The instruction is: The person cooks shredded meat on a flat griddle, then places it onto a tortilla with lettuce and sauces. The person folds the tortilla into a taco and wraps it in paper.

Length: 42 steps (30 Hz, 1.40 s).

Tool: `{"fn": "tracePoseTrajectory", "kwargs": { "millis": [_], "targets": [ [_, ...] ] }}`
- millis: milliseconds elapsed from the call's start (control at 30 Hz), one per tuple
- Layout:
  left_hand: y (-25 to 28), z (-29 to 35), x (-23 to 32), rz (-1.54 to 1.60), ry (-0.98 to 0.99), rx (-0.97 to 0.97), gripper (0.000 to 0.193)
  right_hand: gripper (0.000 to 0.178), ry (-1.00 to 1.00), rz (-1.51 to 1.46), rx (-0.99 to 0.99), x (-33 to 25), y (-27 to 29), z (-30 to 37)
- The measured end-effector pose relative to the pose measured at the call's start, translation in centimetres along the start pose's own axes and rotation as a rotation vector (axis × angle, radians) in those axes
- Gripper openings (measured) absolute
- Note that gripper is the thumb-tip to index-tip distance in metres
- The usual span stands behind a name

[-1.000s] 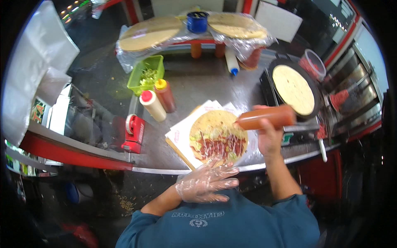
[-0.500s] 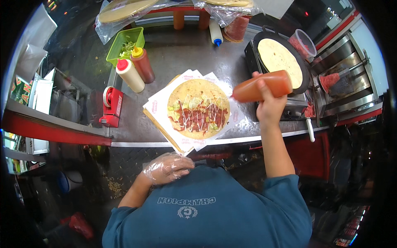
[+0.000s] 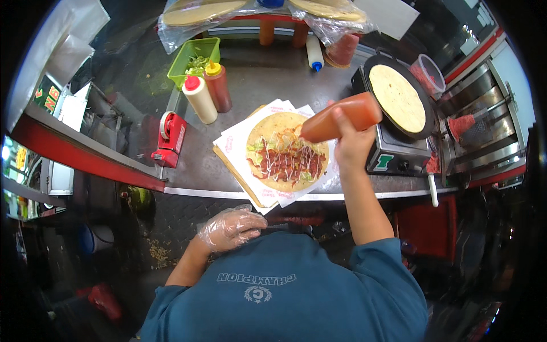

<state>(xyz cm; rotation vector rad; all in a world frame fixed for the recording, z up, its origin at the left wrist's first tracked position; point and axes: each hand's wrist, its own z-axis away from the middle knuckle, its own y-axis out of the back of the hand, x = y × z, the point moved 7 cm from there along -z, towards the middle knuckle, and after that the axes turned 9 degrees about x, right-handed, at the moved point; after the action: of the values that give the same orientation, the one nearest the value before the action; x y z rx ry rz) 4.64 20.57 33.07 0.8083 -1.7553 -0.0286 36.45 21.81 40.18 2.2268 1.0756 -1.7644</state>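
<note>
A squeeze bottle of orange-red sauce (image 3: 346, 117) is wrapped in the fingers of my right hand (image 3: 354, 147). It is tilted, its tip down over the upper right part of a round flatbread (image 3: 273, 121). Strips of reddish meat (image 3: 285, 165), shredded greens and thin white sauce lines lie across the flatbread, with some orange sauce near its top. Under it are sheets of printed white paper (image 3: 231, 142) on a board. My left hand (image 3: 232, 228), in a clear plastic glove, stays by my body below the counter edge, holding nothing, its fingers loosely bent and slightly apart.
A white-sauce bottle (image 3: 200, 101), a red-brown sauce bottle (image 3: 219, 88) and a green tub of shredded greens (image 3: 178, 65) stand back left. A red tape dispenser (image 3: 171, 142) sits left. On the right, a flatbread (image 3: 399, 97) lies on a round griddle (image 3: 424, 128).
My right hand has brought the bottle left, from beside the flatbread to over it. Orange sauce now shows on its upper part. My left hand stays nearly still; the view has shifted slightly.
</note>
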Motion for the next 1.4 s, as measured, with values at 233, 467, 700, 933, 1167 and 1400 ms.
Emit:
{"fn": "tracePoseTrajectory", "kwargs": {
  "millis": [233, 467, 700, 933, 1167, 1400],
  "targets": [
    [0.5, 2.3, -0.3, -0.096, 0.098, 0.038, 0.023, 0.053, -0.089, 0.016, -0.007, 2.9, -4.4, 1.3],
    [0.8, 4.6, -2.0, -0.057, 0.145, 0.131, 0.022, 0.063, -0.089, 0.066, -0.064, 3.2, -4.0, 0.9],
    [0.9, 2.0, -0.5, -0.097, 0.082, 0.038, 0.022, 0.054, 0.126, 0.35, -0.039, 1.8, -3.5, 0.8],
    [-1.4, -0.4, -0.7, 0.013, 0.077, -0.041, 0.023, 0.048, 0.163, 0.319, -0.073, 0.4, 0.8, 1.9],
    [-3.8, -2.0, 0.2, 0.031, -0.072, -0.119, 0.023, 0.044, 0.154, 0.393, -0.074, -0.3, 5.7, 1.2],
    [-4.1, -3.0, 0.1, 0.061, 0.081, -0.117, 0.024, 0.041, 0.169, 0.393, -0.077, -0.9, 6.1, 0.5]
  ]
}}
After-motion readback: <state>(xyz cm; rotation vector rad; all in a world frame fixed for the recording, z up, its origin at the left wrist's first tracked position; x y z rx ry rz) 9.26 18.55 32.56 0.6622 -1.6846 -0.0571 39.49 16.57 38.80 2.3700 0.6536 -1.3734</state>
